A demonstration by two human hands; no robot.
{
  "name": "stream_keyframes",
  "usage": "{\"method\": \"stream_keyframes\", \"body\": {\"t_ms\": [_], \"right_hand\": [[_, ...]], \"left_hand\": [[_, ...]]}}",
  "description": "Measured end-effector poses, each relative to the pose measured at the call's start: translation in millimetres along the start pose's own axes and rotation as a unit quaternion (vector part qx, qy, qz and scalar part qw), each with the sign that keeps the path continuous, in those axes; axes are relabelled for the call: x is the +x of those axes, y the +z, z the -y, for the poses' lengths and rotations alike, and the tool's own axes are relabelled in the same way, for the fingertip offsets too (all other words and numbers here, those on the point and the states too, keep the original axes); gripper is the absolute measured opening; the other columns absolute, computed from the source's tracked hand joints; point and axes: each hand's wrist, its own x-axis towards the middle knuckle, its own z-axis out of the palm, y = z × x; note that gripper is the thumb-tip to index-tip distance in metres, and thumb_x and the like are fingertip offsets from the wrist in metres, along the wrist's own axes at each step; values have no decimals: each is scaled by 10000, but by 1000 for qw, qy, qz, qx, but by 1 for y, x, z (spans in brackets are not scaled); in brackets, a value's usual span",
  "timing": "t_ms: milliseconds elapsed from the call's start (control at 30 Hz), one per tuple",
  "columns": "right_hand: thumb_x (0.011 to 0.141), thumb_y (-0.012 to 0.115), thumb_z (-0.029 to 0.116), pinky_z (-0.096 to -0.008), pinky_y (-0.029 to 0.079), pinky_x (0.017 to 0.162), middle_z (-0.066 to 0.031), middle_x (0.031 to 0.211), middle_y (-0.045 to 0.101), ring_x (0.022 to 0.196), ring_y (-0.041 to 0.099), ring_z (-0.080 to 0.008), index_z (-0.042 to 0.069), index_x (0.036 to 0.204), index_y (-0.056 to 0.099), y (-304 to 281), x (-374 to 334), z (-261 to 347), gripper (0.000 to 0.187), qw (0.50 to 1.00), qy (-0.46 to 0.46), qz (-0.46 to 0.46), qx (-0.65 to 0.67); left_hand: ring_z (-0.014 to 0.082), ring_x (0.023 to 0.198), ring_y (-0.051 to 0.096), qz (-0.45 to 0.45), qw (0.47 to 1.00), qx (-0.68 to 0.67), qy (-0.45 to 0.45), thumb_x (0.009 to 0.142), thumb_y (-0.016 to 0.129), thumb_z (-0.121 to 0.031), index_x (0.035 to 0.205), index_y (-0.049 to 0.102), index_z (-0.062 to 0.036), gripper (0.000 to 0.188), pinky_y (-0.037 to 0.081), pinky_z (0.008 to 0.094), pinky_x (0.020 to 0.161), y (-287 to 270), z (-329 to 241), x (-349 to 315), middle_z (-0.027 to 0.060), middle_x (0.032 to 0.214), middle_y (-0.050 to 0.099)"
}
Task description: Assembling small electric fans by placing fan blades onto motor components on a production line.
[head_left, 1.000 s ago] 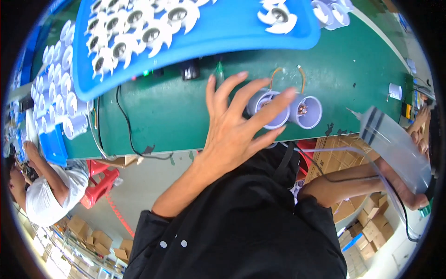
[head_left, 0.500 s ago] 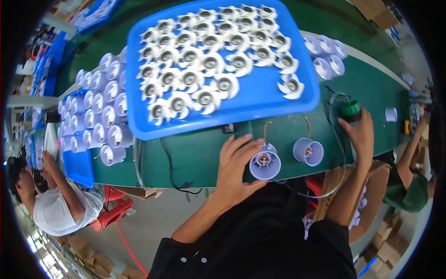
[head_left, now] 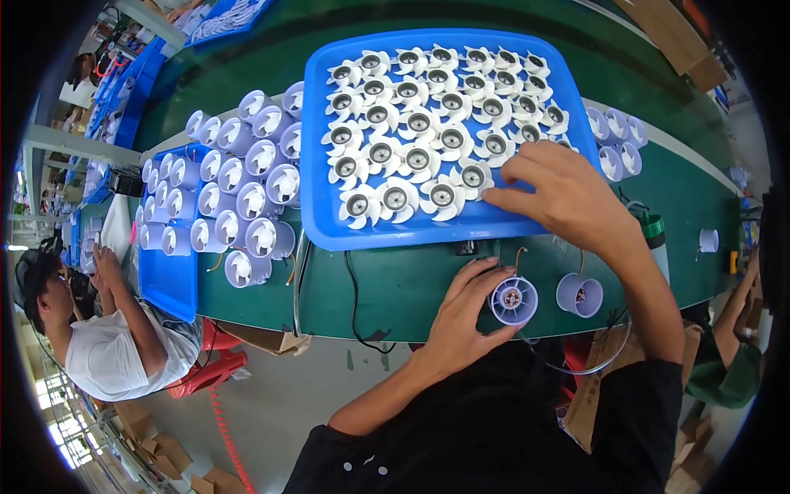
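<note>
My left hand [head_left: 466, 314] is closed around a lavender fan housing [head_left: 513, 301], whose open end faces up and shows ribs and a copper-coloured motor centre. A brown wire sticks out behind it. Over the lower right of the blue tray [head_left: 387, 239] is my right hand [head_left: 568, 198], fingers bent, thumb tip at the edge of a white fan impeller [head_left: 473, 177]. Whether those fingers grip anything is hidden. A second lavender housing [head_left: 579, 295] rests on the green table, right of the held one. Rows of white impellers [head_left: 418, 122] fill much of the tray.
Stacked lavender housings [head_left: 247, 198] stand left of the tray, beside a smaller blue tray [head_left: 169, 284]; more housings [head_left: 617, 136] stand right. A green-capped bottle [head_left: 652, 227] is behind my right forearm. A black cable [head_left: 354, 300] hangs over the table edge. A co-worker [head_left: 115, 346] sits at left.
My right hand has left the green-capped bottle and moved up and left over the tray. My left hand stays on the housing. The whole view has shifted, placing the scene farther right.
</note>
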Motion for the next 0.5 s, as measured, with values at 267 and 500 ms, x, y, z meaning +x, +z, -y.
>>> {"method": "stream_keyframes", "body": {"t_ms": [267,500], "right_hand": [[702,645,139,-300,455,614,-17,715,509,724,556,-174,24,836,625,9,11,-10,178,971,-198,10,-133],[751,727,61,-308,477,587,-72,774,597,710,604,-224,30,928,662,-19,-7,4,192,994,24,-98,27]], "left_hand": [[300,1318,482,-13,1000,11,12,684,852,-120,1285,591,-51,659,407,411,1085,0,0,-1,116,1314,603],[325,1307,480,-1,1000,12,24,672,845,-121,1279,597,-54,659,393,430,1084,-2,1,1,130,1316,590]]}}
